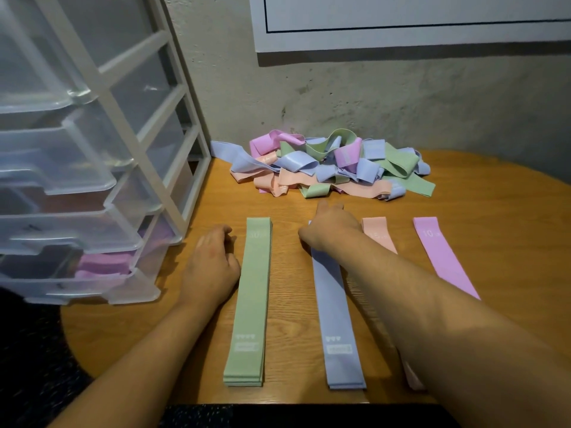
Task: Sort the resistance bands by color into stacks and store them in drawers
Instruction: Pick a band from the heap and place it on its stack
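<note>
A round-edged wooden table (463, 196) meets a rough grey wall (370, 97) under a white panel (401, 35); the left hand (211, 264) rests on the wood, loosely curled and empty, just left of the green stack (251, 298); the right hand (332, 228) lies over the far end of the blue stack (335, 304), and its back hides whether it grasps anything; beyond its fingertips sits the mixed pile (324, 162); to its right lie the peach stack (378, 233), mostly hidden under the forearm, and the pink stack (441, 254); left of both hands stands a clear drawer unit (123, 118), cut off by the frame, holding folded pink bands (102, 264) low down.
</note>
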